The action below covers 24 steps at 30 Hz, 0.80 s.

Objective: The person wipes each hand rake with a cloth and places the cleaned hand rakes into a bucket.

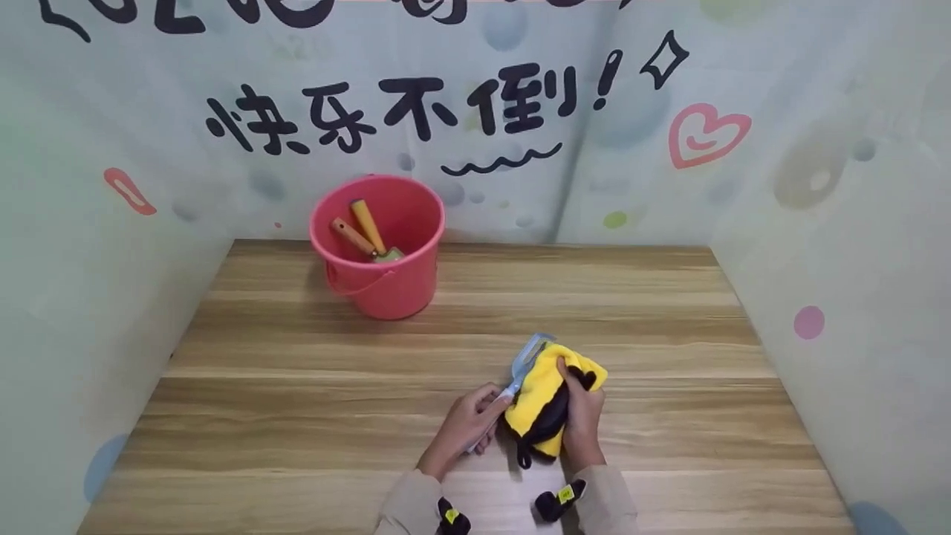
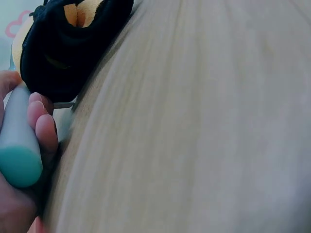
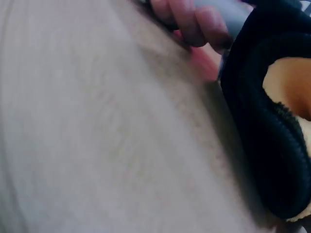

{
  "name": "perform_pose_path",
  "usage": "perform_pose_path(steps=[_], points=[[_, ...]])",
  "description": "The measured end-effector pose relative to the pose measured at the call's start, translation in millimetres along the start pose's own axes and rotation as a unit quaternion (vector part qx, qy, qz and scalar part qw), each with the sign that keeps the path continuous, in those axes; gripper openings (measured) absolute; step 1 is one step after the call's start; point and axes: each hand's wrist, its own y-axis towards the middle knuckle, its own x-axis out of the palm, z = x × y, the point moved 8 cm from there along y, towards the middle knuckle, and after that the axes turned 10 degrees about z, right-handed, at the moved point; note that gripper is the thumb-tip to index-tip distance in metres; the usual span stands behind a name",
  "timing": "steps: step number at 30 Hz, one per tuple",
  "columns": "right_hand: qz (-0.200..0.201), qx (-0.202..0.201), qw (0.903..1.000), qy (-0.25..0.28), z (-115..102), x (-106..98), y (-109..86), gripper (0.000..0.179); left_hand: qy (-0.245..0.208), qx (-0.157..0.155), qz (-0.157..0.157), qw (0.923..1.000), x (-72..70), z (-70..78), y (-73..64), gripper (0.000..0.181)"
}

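Note:
My left hand (image 1: 469, 423) grips the pale handle (image 2: 22, 124) of a light blue tool with an open, slotted head (image 1: 526, 357). The handle ends in a teal cap (image 2: 20, 166). My right hand (image 1: 585, 416) holds a yellow and black cloth (image 1: 541, 397), bunched and folded, with a black hanging loop at its lower corner. The cloth lies against the right side of the tool's head and covers part of it. In the right wrist view the dark side of the cloth (image 3: 252, 131) fills the right edge, beside the left hand's fingers (image 3: 187, 19).
A pink bucket (image 1: 409, 286) stands at the back left of the wooden table (image 1: 297, 416), its handle hanging down in front. Inside lean tools with a yellow handle (image 1: 368, 223) and a wooden handle (image 1: 352, 236). Printed fabric walls (image 1: 520, 200) enclose the back and sides.

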Motion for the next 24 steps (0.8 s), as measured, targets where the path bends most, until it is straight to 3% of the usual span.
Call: perform_pose_path(steps=[5, 9, 12, 15, 18, 21, 24], points=[[0.023, 0.031, 0.9976, 0.057, -1, -5, 0.9, 0.050, -0.005, 0.000, 0.008, 1.0000, -1.5, -0.2, -0.1, 0.028], [0.032, 0.048, 0.9865, 0.153, -5, -10, 4.1, 0.039, -0.020, -0.006, 0.014, 0.9997, -2.8, -1.2, 0.5, 0.032], [0.022, 0.043, 0.9814, 0.186, -5, -11, 7.5, 0.030, -0.024, -0.008, 0.014, 0.9996, -3.0, -1.8, 1.6, 0.035], [-0.023, 0.027, 0.9907, 0.131, -3, -6, 7.9, 0.027, -0.024, -0.010, 0.013, 0.9996, -3.3, -2.9, 1.9, 0.036], [-0.086, -0.002, 0.9954, 0.044, -5, 3, 6.2, 0.028, -0.022, -0.010, 0.010, 0.9997, -3.7, -2.5, 2.3, 0.036], [-0.138, -0.023, 0.9893, -0.043, -5, 9, 3.9, 0.031, -0.012, -0.009, 0.000, 0.9999, -2.0, -3.1, 2.4, 0.035], [-0.198, -0.036, 0.9751, -0.092, -4, 16, 0.2, 0.036, 0.008, -0.011, -0.007, 0.9999, -1.5, -5.1, 1.2, 0.033]])
